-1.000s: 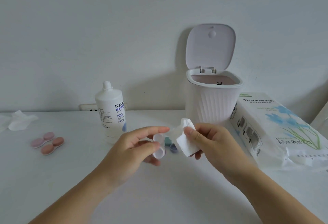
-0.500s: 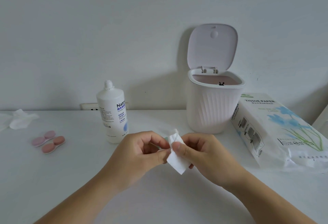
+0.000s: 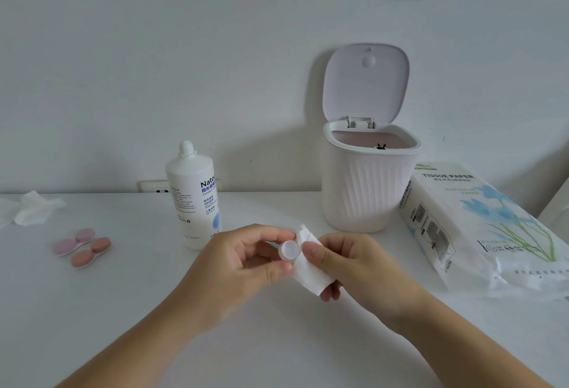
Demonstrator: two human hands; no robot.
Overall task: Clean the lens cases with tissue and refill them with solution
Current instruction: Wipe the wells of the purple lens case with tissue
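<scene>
Head view shows the left hand (image 3: 243, 260) pinching a lens case (image 3: 288, 249) above the table's (image 3: 123, 310) middle while the right hand (image 3: 348, 264) grasps tissue (image 3: 309, 273) against it. Wiping looks underway; refilling from the capped solution bottle (image 3: 192, 197) seems undone, and the pink cases (image 3: 82, 246) wait near the left edge.

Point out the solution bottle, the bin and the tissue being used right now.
solution bottle (image 3: 193, 200): head view, on the front label.
bin (image 3: 368, 190): head view, on the ribbed front wall.
tissue (image 3: 311, 273): head view, on the sheet below the right thumb.
</scene>
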